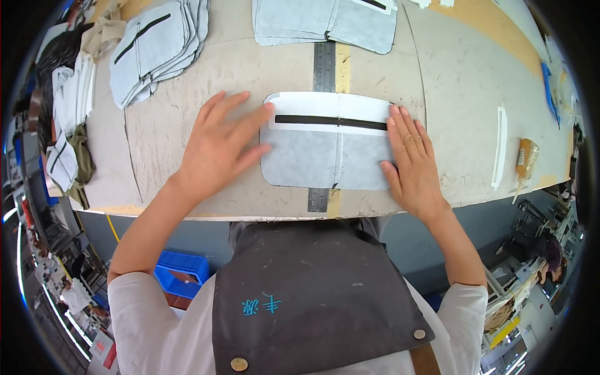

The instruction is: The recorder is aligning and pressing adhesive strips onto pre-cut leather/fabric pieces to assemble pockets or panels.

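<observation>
Both hands lie flat, fingers spread: left hand point(219, 147) and right hand point(412, 159) press the grey panel point(312, 159) on the bench point(187, 75). Likely light, limp fabric; best held by its edges.

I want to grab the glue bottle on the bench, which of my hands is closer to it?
Right. Your right hand rests on the grey fabric piece's right edge, toward the glue bottle; your left hand is on its far left edge.

A single head-worn fisheye view looks steeply down from above the person's chest, close over the surface point(187, 125). It faces forward past the left hand point(219, 147) and right hand point(412, 159); edges bend toward the rim.
</observation>
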